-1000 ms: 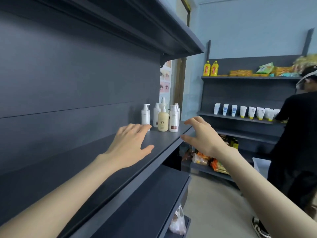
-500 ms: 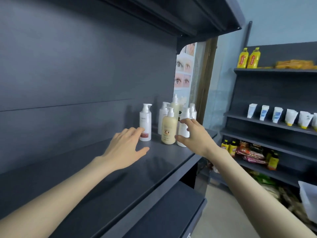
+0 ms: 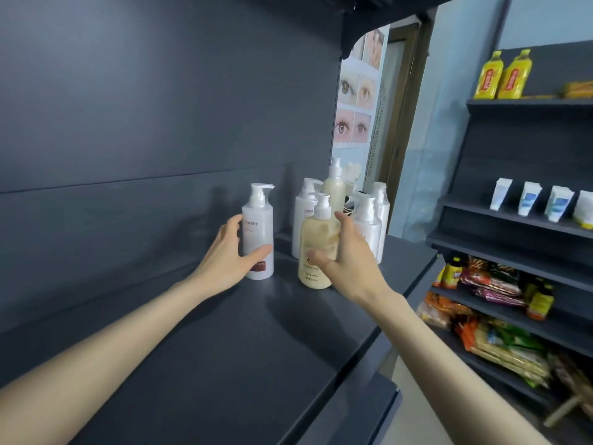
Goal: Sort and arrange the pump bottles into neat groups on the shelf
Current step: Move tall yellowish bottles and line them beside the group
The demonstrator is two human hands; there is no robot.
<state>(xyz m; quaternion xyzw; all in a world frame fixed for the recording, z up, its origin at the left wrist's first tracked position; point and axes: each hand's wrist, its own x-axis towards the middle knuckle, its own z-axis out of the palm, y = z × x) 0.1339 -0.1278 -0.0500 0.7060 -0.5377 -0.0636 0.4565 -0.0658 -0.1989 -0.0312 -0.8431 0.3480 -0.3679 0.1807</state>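
Note:
Several pump bottles stand at the far right end of the dark shelf. My left hand wraps around a white pump bottle with a dark red label, standing apart to the left. My right hand grips a cream pump bottle at the front of the cluster. Behind it stand a taller cream bottle, a white bottle and two more white bottles, all upright. Both held bottles rest on the shelf.
The shelf's back panel is close behind the bottles, and another shelf overhangs above. The shelf ends just right of the cluster. A second rack on the right holds white tubes, yellow bottles and snack packets. A lower shelf juts out below.
Both hands reached forward to the bottles. The left hand closed on the white bottle and the right hand closed on the cream bottle. The camera moved closer.

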